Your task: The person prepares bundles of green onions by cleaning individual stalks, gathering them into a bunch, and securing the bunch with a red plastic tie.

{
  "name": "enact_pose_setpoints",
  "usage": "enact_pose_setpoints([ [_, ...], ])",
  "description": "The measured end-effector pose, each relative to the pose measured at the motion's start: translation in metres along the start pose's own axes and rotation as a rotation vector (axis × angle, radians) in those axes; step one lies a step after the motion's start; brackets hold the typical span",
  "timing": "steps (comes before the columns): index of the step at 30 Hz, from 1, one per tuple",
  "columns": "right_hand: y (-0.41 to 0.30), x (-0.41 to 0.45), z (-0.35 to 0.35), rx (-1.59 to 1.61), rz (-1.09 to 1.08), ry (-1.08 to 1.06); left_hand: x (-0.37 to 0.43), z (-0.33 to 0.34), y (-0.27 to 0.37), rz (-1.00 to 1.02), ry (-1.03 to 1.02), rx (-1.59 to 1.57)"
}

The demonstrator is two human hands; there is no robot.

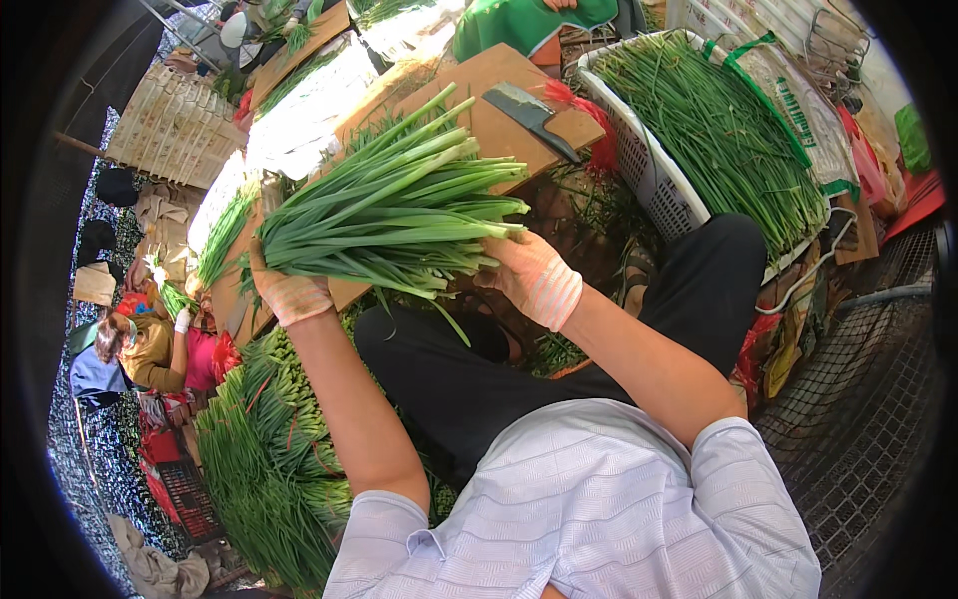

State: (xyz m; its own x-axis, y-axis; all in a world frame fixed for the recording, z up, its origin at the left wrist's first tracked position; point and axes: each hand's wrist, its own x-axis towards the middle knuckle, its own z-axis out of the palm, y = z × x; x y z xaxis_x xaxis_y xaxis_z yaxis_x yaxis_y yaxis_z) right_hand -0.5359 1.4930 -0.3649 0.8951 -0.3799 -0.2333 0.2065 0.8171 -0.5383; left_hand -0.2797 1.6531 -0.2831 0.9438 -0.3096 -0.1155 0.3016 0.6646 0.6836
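A loose bunch of green garlic chives (389, 217) lies across both my gloved hands, its pale cut ends towards the right. My left hand (288, 288), in a striped work glove, grips the leafy end. At the stem ends, my right hand (531, 277) has its fingers against the lower stalks; whether they close on any is hard to tell. Behind the bunch is a wooden board (486, 78), with a broad-bladed knife (531, 120) lying on it. Red plastic strings (599, 127) hang at the board's right corner.
A white plastic crate (658, 172) full of chives stands at the right. Banded chive bundles (277, 449) are piled at my left side. Beyond them sits a co-worker (150, 352) holding a small bunch. Another person in a green apron (524, 26) is across the board. Wire mesh (861, 419) lies lower right.
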Motion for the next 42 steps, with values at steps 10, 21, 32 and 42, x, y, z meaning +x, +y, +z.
enact_pose_setpoints([
  [10, -0.026, -0.01, 0.003, -0.581, -0.113, -0.087, -0.013, 0.011, 0.002, -0.03, -0.131, 0.01],
  [21, -0.029, -0.019, -0.009, -0.6, 0.038, -0.098, -0.022, 0.017, 0.0, 0.045, -0.045, 0.092],
  [32, -0.029, -0.022, 0.005, -0.454, -0.081, 0.058, 0.009, -0.017, 0.013, -0.184, -0.356, -0.045],
  [42, -0.03, -0.025, 0.001, -0.267, 0.014, -0.042, -0.006, 0.002, -0.004, -0.079, -0.225, 0.012],
])
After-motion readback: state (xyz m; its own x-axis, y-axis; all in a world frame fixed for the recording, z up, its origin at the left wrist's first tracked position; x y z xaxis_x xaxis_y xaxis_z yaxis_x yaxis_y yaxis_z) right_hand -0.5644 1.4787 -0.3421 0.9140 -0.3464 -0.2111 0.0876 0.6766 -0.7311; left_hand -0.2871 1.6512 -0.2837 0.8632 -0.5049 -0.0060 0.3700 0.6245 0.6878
